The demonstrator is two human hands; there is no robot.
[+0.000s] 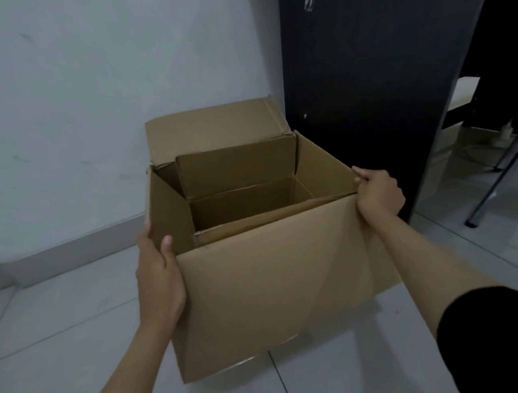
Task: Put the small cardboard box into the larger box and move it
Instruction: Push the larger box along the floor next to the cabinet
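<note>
The larger cardboard box (270, 285) is in front of me over the tiled floor, top open, its back flap standing against the wall. Inside it I see the small cardboard box (246, 205), also open, with one flap raised at its far side. My left hand (158, 275) grips the larger box's left flap at the near corner, thumb inside. My right hand (378, 192) is closed on the upper right corner, pinching the right flap's edge. Whether the box rests on the floor or is slightly raised, I cannot tell.
A pale wall with a skirting board (76, 249) runs behind and to the left. A tall black panel (366, 87) stands right behind the box. A metal table leg (494, 183) and a power strip with cables (507, 132) are at the far right.
</note>
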